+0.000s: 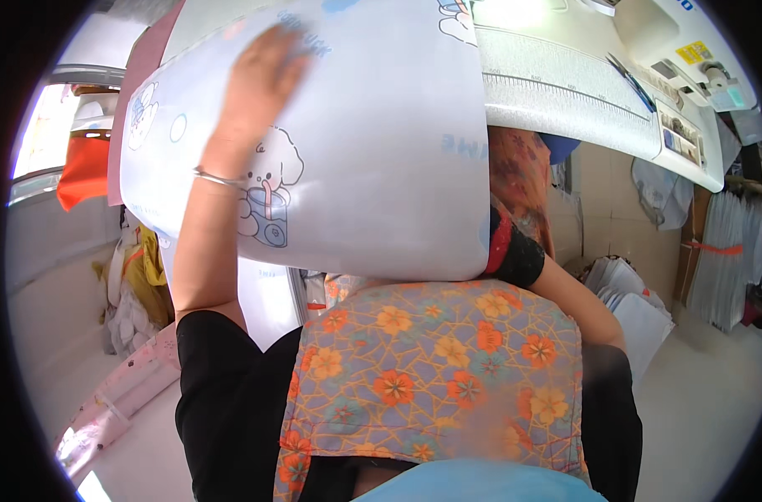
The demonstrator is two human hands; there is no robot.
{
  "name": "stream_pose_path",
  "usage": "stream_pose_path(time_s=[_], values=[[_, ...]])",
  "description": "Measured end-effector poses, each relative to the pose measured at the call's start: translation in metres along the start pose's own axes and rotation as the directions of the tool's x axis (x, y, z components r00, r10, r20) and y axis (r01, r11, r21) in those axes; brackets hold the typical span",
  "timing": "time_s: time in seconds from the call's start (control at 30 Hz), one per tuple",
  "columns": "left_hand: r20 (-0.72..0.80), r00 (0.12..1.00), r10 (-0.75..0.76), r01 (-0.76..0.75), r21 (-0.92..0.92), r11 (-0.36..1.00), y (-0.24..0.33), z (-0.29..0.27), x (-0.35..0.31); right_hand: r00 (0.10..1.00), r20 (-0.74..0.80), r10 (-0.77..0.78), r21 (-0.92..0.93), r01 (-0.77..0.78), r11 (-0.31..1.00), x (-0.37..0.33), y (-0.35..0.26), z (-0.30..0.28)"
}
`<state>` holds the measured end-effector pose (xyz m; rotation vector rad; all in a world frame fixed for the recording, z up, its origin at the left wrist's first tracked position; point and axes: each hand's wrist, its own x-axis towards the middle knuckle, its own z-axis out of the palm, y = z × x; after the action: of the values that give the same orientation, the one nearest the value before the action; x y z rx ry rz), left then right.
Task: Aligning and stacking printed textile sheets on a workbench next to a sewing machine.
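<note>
A large pale sheet with printed cartoon dogs and blue lettering spreads over the work surface and hangs over its front edge toward me. My left hand lies on top of it, slightly blurred, with the fingers stretched out and nothing in them. A metal bangle circles that wrist. On the other side, my right hand reaches under the sheet's right edge; a dark and red covering shows at the wrist. The sheet hides the fingers there, so what they touch cannot be seen.
A white sewing machine stands at the far right behind a bed with a ruler strip. Dark thread snips lie beside it. Tied bundles of pale sheets stand at right. Yellow cloth hangs at left.
</note>
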<state>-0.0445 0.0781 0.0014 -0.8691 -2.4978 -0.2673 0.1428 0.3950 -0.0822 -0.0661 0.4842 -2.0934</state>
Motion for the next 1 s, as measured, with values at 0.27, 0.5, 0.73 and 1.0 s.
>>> stream_pose_path(time_s=[0.27, 0.5, 0.73, 1.0], values=[[0.103, 0.937, -0.335, 0.318, 0.149, 0.936, -0.038, -0.034, -0.065, 0.974, -0.206, -0.090, -0.361, 0.010, 0.933, -0.034, 0.007, 0.022], [-0.085, 0.486, -0.870, 0.838, 0.328, 0.436, -0.203, -0.131, -0.245, 0.949, -0.294, -0.118, -0.413, -0.014, 0.911, -0.046, 0.003, 0.025], [-0.188, 0.277, -0.942, 0.954, 0.173, 0.246, -0.252, -0.145, -0.292, 0.952, -0.284, -0.117, -0.314, 0.023, 0.949, -0.030, -0.012, 0.033], [-0.175, 0.358, -0.917, 0.933, 0.018, 0.361, -0.285, -0.152, -0.320, 0.945, -0.242, -0.218, -0.334, 0.130, 0.934, -0.071, 0.009, 0.032]])
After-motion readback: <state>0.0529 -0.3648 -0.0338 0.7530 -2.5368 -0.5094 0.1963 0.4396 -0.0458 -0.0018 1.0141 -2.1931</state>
